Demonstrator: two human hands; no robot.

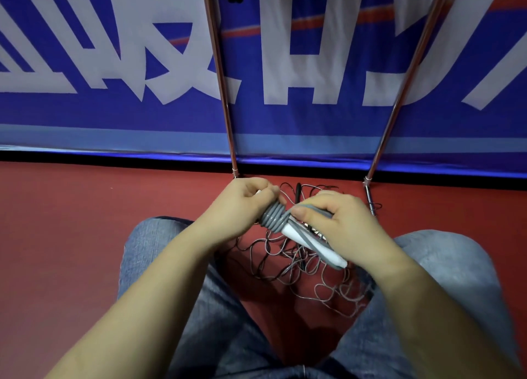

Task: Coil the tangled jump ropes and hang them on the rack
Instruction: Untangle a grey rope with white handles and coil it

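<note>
Both hands work at frame centre. Left hand [245, 200] grips the white handles' [306, 243] upper end, beside the grey rope coil [273, 217] wound round them. Right hand [339, 221] pinches the grey strand (thumb on top). Tangled thin ropes [299, 267] lie on the red floor [71, 221] below; rack poles [219, 73] rise above.

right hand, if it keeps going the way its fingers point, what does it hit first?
Its fingers point left, so the right hand would most likely meet the grey rope coil wound on the white handles, then the left hand. Depth is unclear.
</note>
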